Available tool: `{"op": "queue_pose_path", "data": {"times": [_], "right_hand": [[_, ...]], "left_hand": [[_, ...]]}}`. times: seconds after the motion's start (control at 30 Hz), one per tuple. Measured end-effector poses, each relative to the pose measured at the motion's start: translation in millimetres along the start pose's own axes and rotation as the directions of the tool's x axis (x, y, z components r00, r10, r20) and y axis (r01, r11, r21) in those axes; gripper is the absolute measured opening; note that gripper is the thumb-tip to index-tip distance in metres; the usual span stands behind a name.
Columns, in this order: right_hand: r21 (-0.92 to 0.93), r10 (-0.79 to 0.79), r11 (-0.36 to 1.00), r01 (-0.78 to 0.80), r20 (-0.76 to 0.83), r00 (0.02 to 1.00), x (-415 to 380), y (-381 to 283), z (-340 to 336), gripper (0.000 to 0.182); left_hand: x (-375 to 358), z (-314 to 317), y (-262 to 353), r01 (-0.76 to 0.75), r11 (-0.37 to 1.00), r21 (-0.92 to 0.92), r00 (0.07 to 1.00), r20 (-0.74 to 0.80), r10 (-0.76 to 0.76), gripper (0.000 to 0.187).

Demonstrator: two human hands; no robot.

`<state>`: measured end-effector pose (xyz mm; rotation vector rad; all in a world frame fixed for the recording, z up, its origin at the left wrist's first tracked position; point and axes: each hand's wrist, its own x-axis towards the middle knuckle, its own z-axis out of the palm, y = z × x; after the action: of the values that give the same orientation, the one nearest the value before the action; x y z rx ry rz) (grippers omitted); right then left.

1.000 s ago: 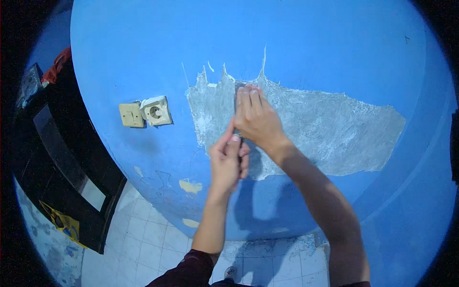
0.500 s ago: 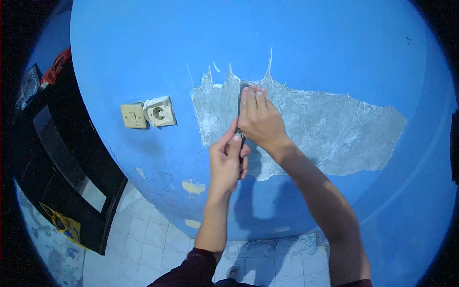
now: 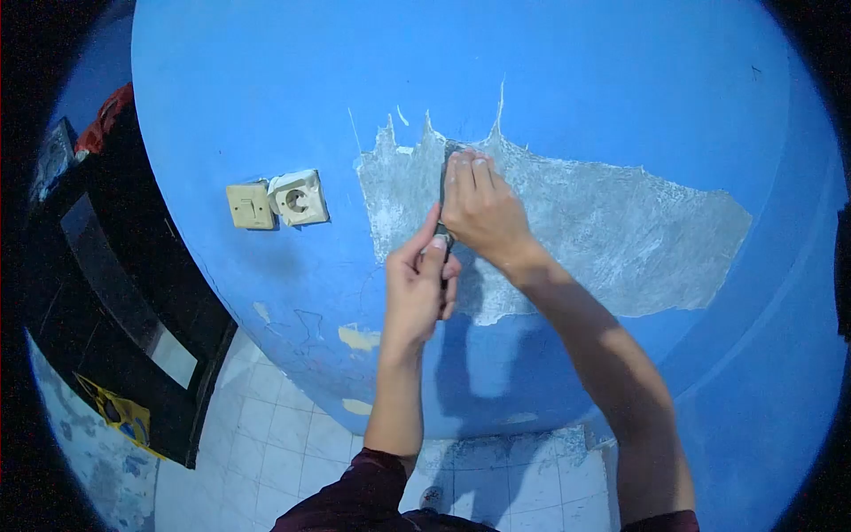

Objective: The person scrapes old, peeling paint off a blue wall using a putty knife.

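Observation:
A dark, narrow scraper lies along the blue wall, pointing up, over a grey patch where the paint is gone. My left hand is closed around its handle from below. My right hand presses its fingers, held together, over the blade, covering most of it. The blade's tip is near the ragged upper border of the patch, where thin strips of bare wall run up into the paint. How far the tip reaches under the paint is hidden.
Left of the patch are a light switch and a loose-looking wall socket. A dark door or cabinet stands at the far left, with a yellow bag low on it. White floor tiles lie below.
The view has dipped slightly, so the wall and hands sit a little higher in the picture. Both hands keep nearly the same place on the scraper and at the patch's upper border.

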<state>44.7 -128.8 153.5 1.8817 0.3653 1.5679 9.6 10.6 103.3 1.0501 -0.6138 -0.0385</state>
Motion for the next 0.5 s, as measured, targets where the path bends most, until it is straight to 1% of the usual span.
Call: {"op": "queue_pose_path", "data": {"times": [0.07,0.1,0.17,0.2,0.23,0.27,0.4,0.43,0.47,0.5], "right_hand": [[-0.022,0.080,0.997,-0.081,-0.029,0.996,0,-7,4,0.040],[-0.024,0.080,0.996,-0.081,-0.031,0.996,0,-4,4,0.040],[-0.002,0.018,1.000,-0.018,-0.082,0.996,0,3,3,0.041],[-0.002,0.017,1.000,-0.018,-0.087,0.996,-1,10,2,0.041],[0.051,-0.035,0.998,0.039,-0.065,0.997,-4,18,0,0.040],[0.105,-0.089,0.990,0.093,-0.045,0.995,-4,23,-2,0.039],[0.117,-0.100,0.988,0.102,-0.024,0.995,-1,25,-5,0.040],[0.082,-0.057,0.995,0.059,-0.025,0.998,0,18,-5,0.040],[0.048,-0.017,0.999,0.018,-0.030,0.999,1,11,-4,0.040],[0.042,-0.016,0.999,0.018,-0.027,0.999,2,6,-1,0.040]], "left_hand": [[0,-2,2,-0.005,1.000,0.016,1.000,0.007,0.005,0.042],[1,-2,2,-0.010,1.000,0.025,1.000,0.007,0.010,0.041],[0,10,-8,-0.014,1.000,-0.001,1.000,-0.015,0.014,0.043],[-3,20,-14,-0.015,0.996,-0.084,0.999,-0.053,0.011,0.045],[-6,29,-22,-0.018,0.985,-0.170,0.996,-0.094,0.002,0.047],[-6,38,-28,-0.040,0.977,-0.209,0.994,-0.105,0.018,0.049],[-8,33,-15,0.017,0.976,-0.219,0.997,-0.074,-0.034,0.048],[-7,24,-10,0.022,0.975,-0.220,0.997,-0.064,-0.037,0.048],[-5,13,-4,0.026,0.987,-0.158,0.999,-0.025,-0.030,0.047],[-3,5,0,0.026,0.995,-0.095,1.000,0.012,-0.025,0.047]]}}
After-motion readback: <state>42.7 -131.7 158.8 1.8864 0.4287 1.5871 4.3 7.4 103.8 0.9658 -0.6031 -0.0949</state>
